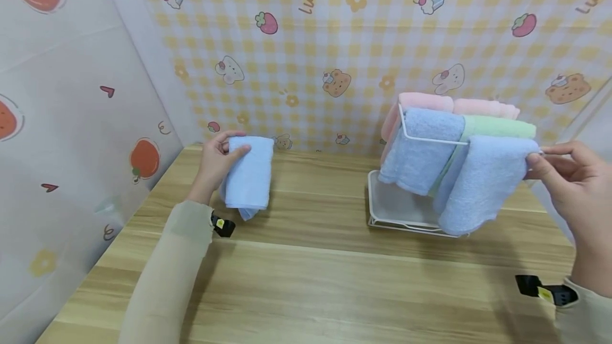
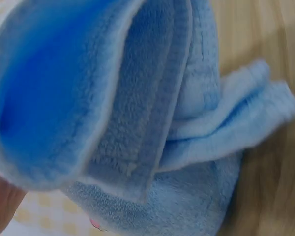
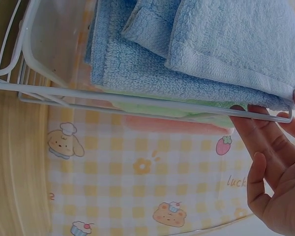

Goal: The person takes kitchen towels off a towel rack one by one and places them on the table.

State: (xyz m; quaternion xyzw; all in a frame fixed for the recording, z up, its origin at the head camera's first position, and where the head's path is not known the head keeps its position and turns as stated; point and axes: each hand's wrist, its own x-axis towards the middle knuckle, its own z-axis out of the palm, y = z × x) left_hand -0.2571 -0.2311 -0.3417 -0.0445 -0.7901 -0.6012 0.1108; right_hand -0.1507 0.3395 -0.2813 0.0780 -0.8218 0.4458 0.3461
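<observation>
At the left, my left hand (image 1: 221,157) grips a folded light blue towel (image 1: 249,174) near its top, thumb in front. Its loose folds hang down close over the table in the left wrist view. My right hand (image 1: 580,190) pinches the top outer corner of another light blue towel (image 1: 492,190), which drapes over the front rail of a white wire rack (image 1: 432,141). From the right wrist view, fingers (image 3: 270,135) reach behind the rack's end rail, and only part of the thumb shows at the towel's corner.
Behind the front towel, a second blue towel (image 1: 425,147), a green towel (image 1: 499,126) and pink towels (image 1: 425,101) hang on the rack. A grey tray (image 1: 397,200) forms its base. The wooden table (image 1: 325,291) meets a patterned wall cloth (image 1: 306,57) at the back.
</observation>
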